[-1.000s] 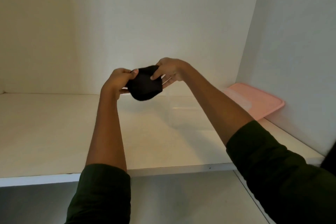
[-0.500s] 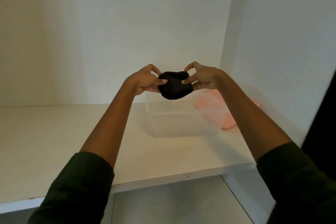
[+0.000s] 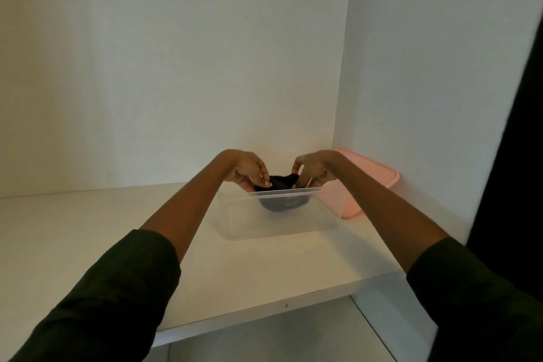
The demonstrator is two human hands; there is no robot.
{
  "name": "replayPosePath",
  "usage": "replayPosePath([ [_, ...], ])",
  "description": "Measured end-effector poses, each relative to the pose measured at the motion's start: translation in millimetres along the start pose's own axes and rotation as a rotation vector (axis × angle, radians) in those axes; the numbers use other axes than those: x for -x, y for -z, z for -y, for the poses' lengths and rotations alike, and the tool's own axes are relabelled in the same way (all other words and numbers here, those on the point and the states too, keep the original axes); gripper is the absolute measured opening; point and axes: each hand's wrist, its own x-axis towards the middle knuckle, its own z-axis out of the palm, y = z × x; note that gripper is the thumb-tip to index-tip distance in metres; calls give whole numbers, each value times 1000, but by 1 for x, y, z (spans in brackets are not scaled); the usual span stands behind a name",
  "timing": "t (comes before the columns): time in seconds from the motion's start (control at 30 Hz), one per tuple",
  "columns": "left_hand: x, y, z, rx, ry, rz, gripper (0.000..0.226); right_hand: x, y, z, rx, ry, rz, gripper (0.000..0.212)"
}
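Left hand (image 3: 249, 170), pinching black bundle (image 3: 279, 181) at its left end; bundle, aloft half a second earlier, we had lowered into clear container (image 3: 279, 228) near shelf's (image 3: 88, 229) right rear corner; right hand (image 3: 314, 169), pinching its right end; we judged only release remained.

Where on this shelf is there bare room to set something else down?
The shelf is bare all along its left, from back wall to front edge, beside the clear container. A narrower strip runs before the container. The right corner is crowded: container, pink lid, left hand and right hand gripping the black bundle.
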Motion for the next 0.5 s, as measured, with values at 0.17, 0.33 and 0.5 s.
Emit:
replayPosePath([
  [0.17, -5, -10, 2, -162, 85, 92, 38, -15, -13, 1, 289, -51, -58, 46],
  [0.33, -5, -13, 2, -206, 103, 123, 42, -16, -15, -2, 351, -61, -46, 45],
  [0.5, -3, -16, 3, -301, 109, 141, 45, -13, -14, -5, 351, -31, -92, 44],
])
